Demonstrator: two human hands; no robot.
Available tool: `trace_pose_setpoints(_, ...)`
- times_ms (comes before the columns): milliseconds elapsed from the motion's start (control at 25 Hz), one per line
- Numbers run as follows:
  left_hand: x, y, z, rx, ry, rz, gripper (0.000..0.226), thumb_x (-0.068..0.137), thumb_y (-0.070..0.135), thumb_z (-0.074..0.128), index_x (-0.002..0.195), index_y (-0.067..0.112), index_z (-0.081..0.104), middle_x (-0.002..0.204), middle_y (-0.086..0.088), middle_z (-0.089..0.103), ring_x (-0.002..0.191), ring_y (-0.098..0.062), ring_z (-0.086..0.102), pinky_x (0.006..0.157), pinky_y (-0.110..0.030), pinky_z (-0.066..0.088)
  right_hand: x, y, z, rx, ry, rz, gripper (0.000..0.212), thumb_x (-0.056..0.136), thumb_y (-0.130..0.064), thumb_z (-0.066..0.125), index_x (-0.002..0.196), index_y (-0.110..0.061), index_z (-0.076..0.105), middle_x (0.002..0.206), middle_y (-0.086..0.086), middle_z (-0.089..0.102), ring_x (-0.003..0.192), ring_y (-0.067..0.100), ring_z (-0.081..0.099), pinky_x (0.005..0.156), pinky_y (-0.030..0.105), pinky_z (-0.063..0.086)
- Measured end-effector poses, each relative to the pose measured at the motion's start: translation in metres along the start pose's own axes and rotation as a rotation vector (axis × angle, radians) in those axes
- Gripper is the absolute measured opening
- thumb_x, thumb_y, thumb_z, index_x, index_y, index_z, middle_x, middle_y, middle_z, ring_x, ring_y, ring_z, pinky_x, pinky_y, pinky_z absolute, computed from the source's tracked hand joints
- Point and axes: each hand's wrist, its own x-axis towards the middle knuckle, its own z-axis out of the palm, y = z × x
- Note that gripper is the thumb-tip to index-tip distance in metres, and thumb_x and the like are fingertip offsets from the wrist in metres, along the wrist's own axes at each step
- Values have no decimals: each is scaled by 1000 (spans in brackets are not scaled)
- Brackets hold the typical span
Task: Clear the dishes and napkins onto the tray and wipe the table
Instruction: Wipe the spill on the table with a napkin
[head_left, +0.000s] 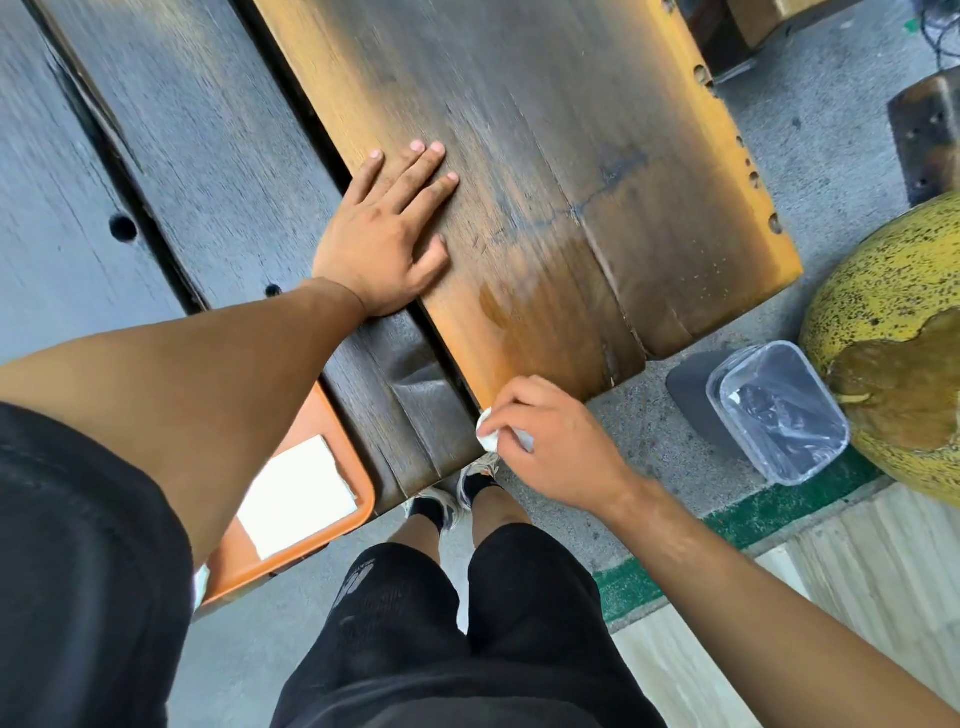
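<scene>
1. We see no dishes on the part of the table in view, so we judge the clearing stage largely finished, though the far end is out of frame.
2. The orange tray sits at the lower left, on the darker slab beside the main board, mostly hidden under our left forearm. A flat white napkin lies on it; whether dishes are on it too, we cannot tell.
3. Our left hand lies flat on the table with fingers straight and spread, holding nothing, seemingly bracing us.
4. Our right hand has its grip closed round a crumpled white wad, curled fingers pinching it at the near edge of the table.
5. A faint damp-looking patch shows just above that hand, so we judge wiping is under way or nearly done.
6. A lined bin stands on the floor to the right; dropping the wad there, or on the tray, seems the likely remaining step.
</scene>
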Motion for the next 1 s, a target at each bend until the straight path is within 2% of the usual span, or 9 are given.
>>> trace_pose_setpoints(120, 1, 2, -3, 13, -15, -15, 64, 99, 39, 42, 158, 14, 37, 170, -13, 27, 159, -30, 22, 128, -55, 14, 9, -3, -8, 311, 105, 297, 21, 85, 1, 68, 89, -16, 80, 95, -3, 68, 78, 16, 63, 69, 24, 52)
trace_pose_setpoints(200, -1, 4, -3, 25, -22, -35, 64, 100, 39, 42, 159, 15, 36, 170, -12, 27, 159, -30, 22, 128, -55, 13, 26, -4, -13, 499, 215, 436, 26, 88, 0, 68, 95, -23, 77, 102, 2, 70, 83, 18, 67, 72, 27, 56)
trace_pose_setpoints(320, -8, 2, -5, 18, -39, -62, 63, 103, 41, 38, 160, 15, 35, 171, -10, 25, 159, -29, 20, 129, -53, 11, 47, -4, -14, 602, 217, 447, 33, 93, -1, 64, 102, -31, 72, 112, 9, 71, 90, 8, 67, 79, 20, 53)
trace_pose_setpoints(440, -9, -11, -12, 7, -120, 14, 63, 104, 43, 35, 162, 16, 30, 172, -9, 22, 160, -29, 18, 129, -51, 10, 58, -11, -10, 643, 186, 428, 31, 98, 0, 57, 106, -26, 72, 113, 8, 72, 96, 10, 70, 80, 22, 54)
trace_pose_setpoints(560, -4, -35, -27, 44, -214, 92, 63, 106, 45, 29, 161, 14, 31, 172, -13, 21, 159, -31, 20, 129, -51, 13, 65, -19, 0, 770, 146, 461, 31, 98, 8, 51, 104, -15, 71, 93, -6, 75, 74, 4, 69, 67, 18, 53)
trace_pose_setpoints(680, -8, -76, -50, 52, -220, -1, 69, 104, 50, 27, 156, 6, 38, 168, -22, 27, 155, -39, 28, 127, -51, 21, 71, -30, 15, 881, 97, 473, 31, 98, 13, 48, 103, -10, 69, 87, -6, 76, 67, 10, 66, 62, 22, 53)
trace_pose_setpoints(840, -35, -123, -78, 89, -303, -71, 75, 103, 56, 25, 156, 4, 33, 169, -22, 23, 156, -40, 25, 126, -53, 22, 83, -48, 36, 793, 14, 468, 36, 97, 9, 43, 95, -17, 68, 81, 4, 69, 60, 16, 54, 59, 29, 45)
trace_pose_setpoints(920, -58, -143, -85, 75, -325, -62, 76, 104, 55, 26, 157, 1, 32, 169, -25, 21, 156, -42, 24, 127, -51, 21, 93, -61, 47, 625, -21, 429, 33, 94, 3, 44, 89, -20, 67, 77, 0, 65, 59, 11, 50, 57, 22, 40)
trace_pose_setpoints(1000, -86, -163, -90, 62, -316, -94, 77, 104, 55, 26, 156, -2, 33, 167, -28, 22, 155, -43, 24, 128, -48, 20, 104, -77, 56, 469, -27, 308, 25, 87, -6, 48, 82, -24, 65, 81, -8, 65, 67, 5, 56, 62, 16, 42)
